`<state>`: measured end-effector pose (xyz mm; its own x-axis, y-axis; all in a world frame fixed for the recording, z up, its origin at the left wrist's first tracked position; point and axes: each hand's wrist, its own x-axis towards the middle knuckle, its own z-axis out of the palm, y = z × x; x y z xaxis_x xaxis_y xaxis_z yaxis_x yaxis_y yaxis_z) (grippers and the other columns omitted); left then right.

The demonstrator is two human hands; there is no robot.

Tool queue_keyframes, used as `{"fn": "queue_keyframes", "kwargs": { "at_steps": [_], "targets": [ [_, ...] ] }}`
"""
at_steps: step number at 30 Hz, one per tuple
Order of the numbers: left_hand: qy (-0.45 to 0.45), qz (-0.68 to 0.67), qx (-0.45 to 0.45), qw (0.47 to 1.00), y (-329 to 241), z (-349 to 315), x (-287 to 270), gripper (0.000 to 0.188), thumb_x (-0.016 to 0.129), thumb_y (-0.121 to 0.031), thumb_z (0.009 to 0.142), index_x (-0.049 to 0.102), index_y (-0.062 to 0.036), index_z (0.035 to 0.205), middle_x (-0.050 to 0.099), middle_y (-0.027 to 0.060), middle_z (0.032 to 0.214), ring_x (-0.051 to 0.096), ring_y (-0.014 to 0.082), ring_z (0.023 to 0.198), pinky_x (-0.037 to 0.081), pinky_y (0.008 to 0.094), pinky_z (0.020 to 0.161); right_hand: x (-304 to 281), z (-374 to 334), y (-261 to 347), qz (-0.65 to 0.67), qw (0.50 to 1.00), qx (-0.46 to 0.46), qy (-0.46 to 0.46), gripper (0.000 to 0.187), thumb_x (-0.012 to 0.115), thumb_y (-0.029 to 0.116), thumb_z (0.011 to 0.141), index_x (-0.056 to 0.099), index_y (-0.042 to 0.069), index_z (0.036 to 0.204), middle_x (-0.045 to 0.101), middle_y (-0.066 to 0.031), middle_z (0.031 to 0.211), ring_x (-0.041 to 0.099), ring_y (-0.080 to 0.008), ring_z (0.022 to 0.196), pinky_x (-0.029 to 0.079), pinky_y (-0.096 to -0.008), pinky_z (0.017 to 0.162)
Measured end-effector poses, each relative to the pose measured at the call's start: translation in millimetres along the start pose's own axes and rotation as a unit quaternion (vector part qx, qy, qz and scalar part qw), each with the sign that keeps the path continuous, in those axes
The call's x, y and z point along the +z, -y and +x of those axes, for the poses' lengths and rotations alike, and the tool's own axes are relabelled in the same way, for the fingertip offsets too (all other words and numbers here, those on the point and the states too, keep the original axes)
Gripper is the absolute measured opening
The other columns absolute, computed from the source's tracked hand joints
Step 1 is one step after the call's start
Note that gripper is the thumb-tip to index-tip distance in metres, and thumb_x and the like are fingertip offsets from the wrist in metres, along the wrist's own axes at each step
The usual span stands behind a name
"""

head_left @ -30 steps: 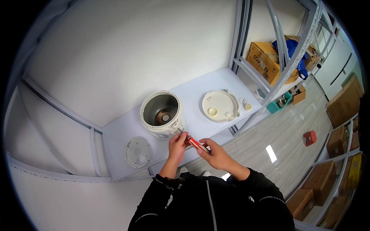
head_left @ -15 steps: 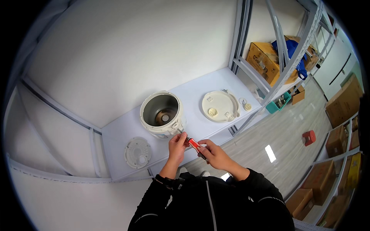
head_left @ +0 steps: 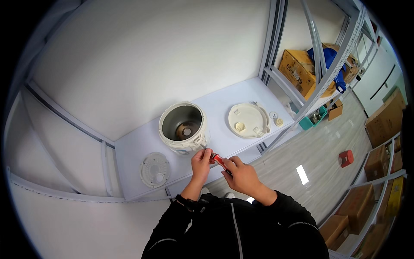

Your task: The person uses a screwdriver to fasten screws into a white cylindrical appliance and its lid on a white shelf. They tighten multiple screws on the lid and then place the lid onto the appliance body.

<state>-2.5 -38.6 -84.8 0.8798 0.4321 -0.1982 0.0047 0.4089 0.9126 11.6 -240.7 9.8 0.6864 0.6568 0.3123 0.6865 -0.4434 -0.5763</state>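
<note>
A screwdriver with a red and black handle (head_left: 219, 160) slants between my hands, its tip toward the front rim of a white rice cooker body (head_left: 164, 137). My right hand (head_left: 243, 175) is closed round the handle. Near the shaft, my left hand (head_left: 201, 164) pinches the screwdriver with thumb and fingers; those fingers hide part of the tip. The cooker body stands upright with its top uncovered, showing a grey inside with a brown-stained bottom and a round piece in the middle. I cannot tell whether the tip touches a screw.
Left of the cooker lies a round perforated white plate (head_left: 148, 171). To its right are a round white lid (head_left: 246, 113) with a small cream cap (head_left: 240, 126) on it, and small round parts (head_left: 279, 122). Metal shelf posts (head_left: 268, 41) frame the white table (head_left: 129, 151). Cardboard boxes (head_left: 297, 69) stand at right.
My right hand has turned slightly on the screwdriver handle, its fingers now covering more of it. The whole view has shifted a little; the cooker and lid stay in place.
</note>
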Motion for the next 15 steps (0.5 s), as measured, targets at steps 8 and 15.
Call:
{"fn": "queue_keyframes", "kwargs": {
  "at_steps": [8,15],
  "targets": [
    [-0.015,0.044,0.018,0.999,3,3,3,0.027,0.067,-0.028,0.11,0.068,-0.0028,0.1,0.066,0.0011,0.085,0.065,0.0108,0.072,0.054,0.0284,0.066,-1,9,-17,0.408,0.865,0.259,0.14,0.037,0.068,0.022,0.106,0.055,0.007,0.137,0.072,-0.0146,0.084,0.07,-0.0256,0.064,0.055,-0.0386,0.064],
    [-0.025,0.016,0.007,1.0,2,3,5,0.027,0.067,-0.028,0.109,0.068,-0.0029,0.1,0.063,0.0006,0.083,0.064,0.0112,0.071,0.055,0.0291,0.066,2,6,-17,0.307,0.927,0.189,0.109,0.039,0.071,0.022,0.104,0.055,0.007,0.136,0.073,-0.0163,0.091,0.07,-0.0278,0.075,0.054,-0.041,0.071]
  ]
}}
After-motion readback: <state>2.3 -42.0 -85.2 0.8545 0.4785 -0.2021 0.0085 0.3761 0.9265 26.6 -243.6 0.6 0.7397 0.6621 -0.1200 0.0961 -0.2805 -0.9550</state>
